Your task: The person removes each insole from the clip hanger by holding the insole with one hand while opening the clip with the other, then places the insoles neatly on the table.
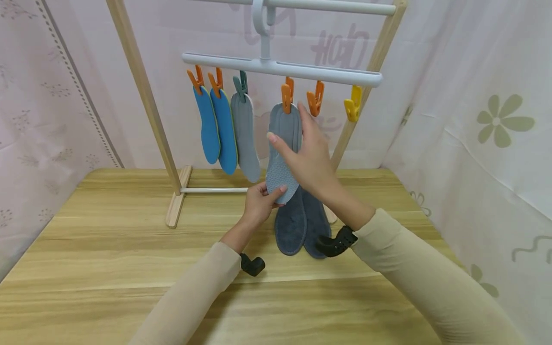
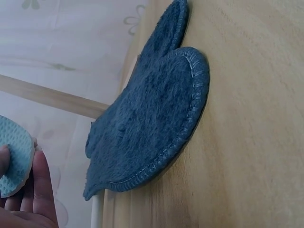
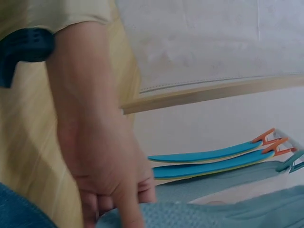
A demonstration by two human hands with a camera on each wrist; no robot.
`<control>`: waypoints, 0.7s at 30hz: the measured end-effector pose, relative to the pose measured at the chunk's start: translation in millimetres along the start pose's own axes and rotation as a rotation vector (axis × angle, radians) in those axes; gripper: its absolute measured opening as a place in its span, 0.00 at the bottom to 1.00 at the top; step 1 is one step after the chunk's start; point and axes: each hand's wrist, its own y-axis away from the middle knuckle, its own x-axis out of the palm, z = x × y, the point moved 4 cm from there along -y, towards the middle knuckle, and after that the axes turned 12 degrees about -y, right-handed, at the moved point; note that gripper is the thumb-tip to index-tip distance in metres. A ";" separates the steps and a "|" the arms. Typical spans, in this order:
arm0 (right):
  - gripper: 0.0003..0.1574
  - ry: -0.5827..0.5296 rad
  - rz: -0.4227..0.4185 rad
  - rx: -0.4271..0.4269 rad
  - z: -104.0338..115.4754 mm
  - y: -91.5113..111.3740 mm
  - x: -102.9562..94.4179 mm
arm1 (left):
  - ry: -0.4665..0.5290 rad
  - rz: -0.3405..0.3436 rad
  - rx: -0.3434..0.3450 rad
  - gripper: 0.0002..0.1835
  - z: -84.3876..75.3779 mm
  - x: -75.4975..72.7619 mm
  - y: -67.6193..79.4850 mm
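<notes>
A pale wood-grain table point(image 1: 108, 268) spans the lower view, and on it stands a wooden-posted rack with white rails point(image 1: 144, 91). A long white plastic clip hanger point(image 1: 319, 72) hangs from its upper rail by a single hook, so a hard downward tug would probably set it swinging. The person's right hand point(image 1: 312, 155) has thumb and forefinger spread apart astride the light grey foot-shaped insole point(image 1: 278, 175); whether they press on it I cannot tell. The left hand point(image 1: 258, 203) pinches its bottom end, thumb in front and fingers behind. If that hand pulled down or twisted, the insole might slide out of the orange plastic clip point(image 1: 286, 98) at its top, whose bite looks shallow, and drop onto the two dark blue-grey fuzzy insoles point(image 1: 291, 230) below. The light grey insole hangs nearly upright, right of its plain grey fellow point(image 1: 247, 134) and the two bright blue insoles with yellowish edges point(image 1: 226, 134). Its face carries lengthwise ridges in the upper part and a fine bumpy texture lower down, with a paler rim along its edge.
</notes>
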 end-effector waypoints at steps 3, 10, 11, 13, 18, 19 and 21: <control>0.57 0.006 0.015 0.015 5.5 -8.0 3.0 | -0.005 0.000 -0.004 0.14 -1.4 0.5 1.1; 0.55 -0.011 0.039 0.003 15.7 -34.2 6.0 | 0.000 0.005 0.003 0.14 -2.5 1.9 2.9; 0.54 -0.011 0.043 0.014 16.0 -38.5 5.9 | -0.002 0.005 0.004 0.14 -2.8 1.6 3.5; 0.52 -0.005 0.047 0.042 16.4 -46.6 4.7 | -0.007 0.010 0.001 0.14 -3.2 1.3 4.4; 0.46 0.008 0.054 0.120 12.5 -63.2 -1.7 | -0.033 0.015 0.001 0.15 -3.9 0.3 5.9; 0.44 0.010 0.059 0.129 11.4 -65.7 -2.7 | -0.037 0.014 0.000 0.15 -3.9 -0.1 6.1; 0.40 0.003 0.068 0.147 9.7 -70.0 -4.0 | -0.044 0.012 0.000 0.15 -3.6 -0.8 6.3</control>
